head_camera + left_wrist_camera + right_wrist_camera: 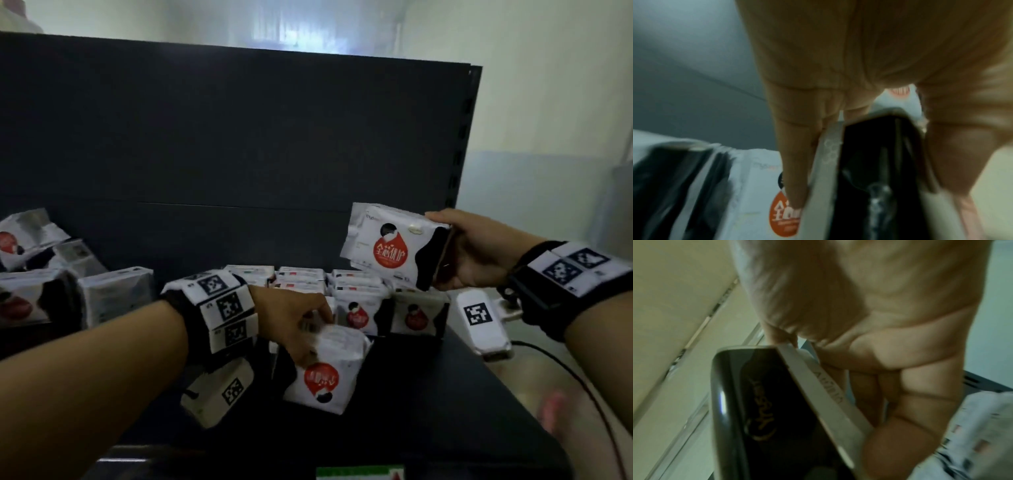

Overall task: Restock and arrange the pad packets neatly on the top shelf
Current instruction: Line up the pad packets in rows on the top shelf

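Observation:
My right hand (455,250) grips a white pad packet (387,245) with a red drop mark by its black end, held in the air above the stacked packets (359,291) on the dark shelf (428,394). In the right wrist view the fingers (890,394) wrap the packet's black end (777,410). My left hand (301,325) grips the top of another packet (325,373) standing tilted on the shelf in front of the stack. The left wrist view shows fingers (795,162) and thumb pinching that packet's black side (869,162).
More packets (41,274) lie in a loose heap at the shelf's left. The dark back panel (239,137) rises behind. The shelf's right edge drops to the floor, where a cable (582,377) runs. Bare shelf surface lies at the front.

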The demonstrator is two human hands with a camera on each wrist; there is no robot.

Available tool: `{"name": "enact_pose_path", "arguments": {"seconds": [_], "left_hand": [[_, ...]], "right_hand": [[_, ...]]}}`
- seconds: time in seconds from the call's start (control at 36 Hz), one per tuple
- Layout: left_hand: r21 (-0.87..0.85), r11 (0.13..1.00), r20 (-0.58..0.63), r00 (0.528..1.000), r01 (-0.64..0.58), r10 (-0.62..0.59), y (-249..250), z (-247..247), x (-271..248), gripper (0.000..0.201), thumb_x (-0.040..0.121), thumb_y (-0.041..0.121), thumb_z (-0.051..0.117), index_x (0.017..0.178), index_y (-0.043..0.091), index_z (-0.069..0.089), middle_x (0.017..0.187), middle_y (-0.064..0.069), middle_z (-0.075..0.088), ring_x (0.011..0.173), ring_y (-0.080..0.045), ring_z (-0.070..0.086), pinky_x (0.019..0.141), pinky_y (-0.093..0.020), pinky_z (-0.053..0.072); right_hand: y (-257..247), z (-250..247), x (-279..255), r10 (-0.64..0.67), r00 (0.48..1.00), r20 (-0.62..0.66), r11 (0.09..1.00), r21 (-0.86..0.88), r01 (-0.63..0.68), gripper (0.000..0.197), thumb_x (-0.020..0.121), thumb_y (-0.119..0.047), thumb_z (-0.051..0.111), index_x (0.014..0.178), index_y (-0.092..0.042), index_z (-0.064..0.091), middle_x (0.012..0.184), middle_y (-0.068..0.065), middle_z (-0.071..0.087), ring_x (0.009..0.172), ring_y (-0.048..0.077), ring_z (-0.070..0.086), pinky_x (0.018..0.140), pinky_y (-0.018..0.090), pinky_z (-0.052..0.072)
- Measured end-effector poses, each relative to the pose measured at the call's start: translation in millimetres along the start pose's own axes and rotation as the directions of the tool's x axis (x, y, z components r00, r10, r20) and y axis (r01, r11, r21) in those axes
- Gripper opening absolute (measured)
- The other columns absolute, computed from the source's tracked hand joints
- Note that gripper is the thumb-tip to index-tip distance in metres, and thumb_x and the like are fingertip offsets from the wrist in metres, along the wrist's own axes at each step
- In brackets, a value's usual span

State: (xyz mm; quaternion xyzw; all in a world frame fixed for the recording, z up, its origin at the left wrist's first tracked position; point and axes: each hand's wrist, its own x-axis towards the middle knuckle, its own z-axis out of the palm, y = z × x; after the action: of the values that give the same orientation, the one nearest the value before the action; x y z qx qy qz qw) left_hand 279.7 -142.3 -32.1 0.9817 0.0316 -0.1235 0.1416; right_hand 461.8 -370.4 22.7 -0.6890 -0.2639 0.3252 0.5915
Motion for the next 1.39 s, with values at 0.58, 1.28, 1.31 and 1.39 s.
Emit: {"name": "enact_pose_path", "arguments": {"seconds": [0.58, 1.28, 1.31, 1.39], "left_hand": [[-0.542, 0.738, -0.375, 0.902, -0.401, 0.215, 67.7, -48.6, 22.1, 0.052, 0.075, 0.019, 0.073, 0.122, 0.014, 0.052, 0.110, -0.004, 0.071, 0.099, -0.022, 0.069, 0.076, -0.033, 0.058], [0.115, 0.988, 0.063, 0.992, 0.105, -0.113, 36.5, -9.6, 11.7, 0.084, 0.063, 0.049, 0.081, 0.133, 0.051, 0.037, 0.113, 0.029, 0.040, 0.111, -0.001, 0.039, 0.085, -0.014, 0.031], [0.131, 0.986, 0.065, 0.992, 0.103, -0.112, 37.2, -5.9, 13.8, 0.084, 0.063, 0.050, 0.081, 0.134, 0.050, 0.036, 0.116, 0.025, 0.041, 0.111, -0.004, 0.041, 0.087, -0.017, 0.032], [0.199, 0.977, 0.033, 0.996, 0.075, -0.083, 40.8, 0.8, 21.8, 0.086, 0.064, 0.050, 0.081, 0.137, 0.046, 0.034, 0.129, 0.016, 0.047, 0.114, -0.010, 0.046, 0.092, -0.024, 0.038]], "right_hand": [[27.6, -11.1, -12.3, -0.083, 0.989, 0.123, 0.996, -0.028, 0.087, 0.072, 0.083, -0.072, 0.039, 0.120, -0.016, 0.065, 0.121, 0.022, 0.064, 0.106, 0.040, 0.064, 0.078, 0.049, 0.055], [63.6, -71.5, 14.3, 0.102, 0.994, -0.029, 0.606, -0.791, -0.085, 0.037, 0.073, -0.029, 0.081, 0.101, -0.024, 0.058, 0.095, -0.003, 0.071, 0.085, 0.011, 0.068, 0.068, 0.024, 0.054], [67.7, -69.3, 17.6, 0.099, 0.994, -0.041, 0.593, -0.800, -0.093, 0.036, 0.073, -0.030, 0.081, 0.099, -0.025, 0.058, 0.095, -0.004, 0.069, 0.085, 0.011, 0.067, 0.067, 0.024, 0.054], [76.8, -60.5, 28.3, 0.071, 0.995, -0.066, 0.577, -0.811, -0.095, 0.039, 0.072, -0.031, 0.082, 0.100, -0.024, 0.057, 0.101, -0.002, 0.064, 0.088, 0.013, 0.063, 0.065, 0.024, 0.052]]}}
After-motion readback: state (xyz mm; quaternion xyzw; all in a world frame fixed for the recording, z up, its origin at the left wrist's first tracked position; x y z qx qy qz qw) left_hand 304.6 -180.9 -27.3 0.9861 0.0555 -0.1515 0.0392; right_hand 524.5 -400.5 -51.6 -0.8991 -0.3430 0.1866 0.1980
